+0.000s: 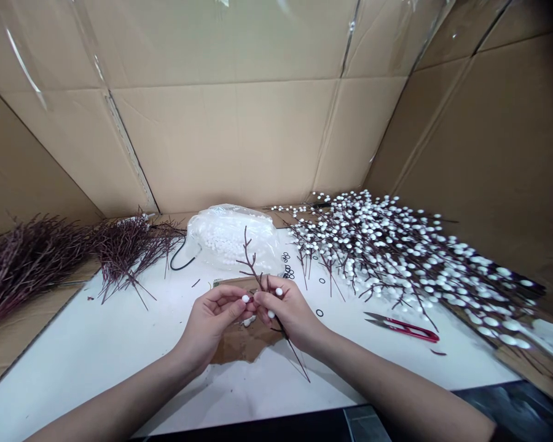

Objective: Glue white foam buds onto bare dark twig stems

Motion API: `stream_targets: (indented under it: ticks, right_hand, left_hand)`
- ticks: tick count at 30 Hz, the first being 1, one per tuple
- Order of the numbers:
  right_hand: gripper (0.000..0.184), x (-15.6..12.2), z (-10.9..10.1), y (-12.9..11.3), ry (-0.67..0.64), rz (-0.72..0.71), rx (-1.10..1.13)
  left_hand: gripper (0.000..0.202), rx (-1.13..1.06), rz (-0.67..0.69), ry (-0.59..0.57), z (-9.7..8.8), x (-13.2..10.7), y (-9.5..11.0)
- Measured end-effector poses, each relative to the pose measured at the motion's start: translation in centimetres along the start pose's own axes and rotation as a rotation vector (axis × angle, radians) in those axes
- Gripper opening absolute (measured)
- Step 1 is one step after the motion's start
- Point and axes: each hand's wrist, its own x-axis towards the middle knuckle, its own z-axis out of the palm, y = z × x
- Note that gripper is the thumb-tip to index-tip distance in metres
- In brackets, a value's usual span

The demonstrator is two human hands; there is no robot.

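Between thumb and fingers, my left hand [218, 316] pinches a small white berry [245, 299]. It sits right by a side twig of the brown artificial branch [251, 261]; whether it is on the twig I cannot tell. My right hand [292, 313] is closed around that branch, which slants from upper left to lower right. Some white berries [279, 291] show on the branch by the right fingers, while its upper twigs are bare. Below the hands lies a brown cardboard piece [239, 344], with a few white berries [249, 320] partly hidden behind the fingers.
A clear plastic bag [230, 236] of white berries lies behind the hands. Bare brown branches [124, 245] are heaped at left, white-berried branches [368, 239] at right. Red-handled thread snips [403, 326] and black rings [320, 313] lie on the white table [166, 362]. Cardboard walls [230, 141] enclose it.
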Motion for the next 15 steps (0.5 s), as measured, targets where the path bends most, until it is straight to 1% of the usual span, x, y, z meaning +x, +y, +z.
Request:
stream_targets:
  ticks: [8,15]
  right_hand:
    - [0.028,0.01,0.10,0.05,0.011,-0.002,-0.010]
    - [0.030,-0.06,0.01,0.36,0.003,-0.021,-0.077]
  left_hand:
    - [0.016,0.001,0.002,0.009,-0.06,0.15,-0.11]
    - [0.017,0.030,0.009,0.047,0.02,0.01,-0.13]
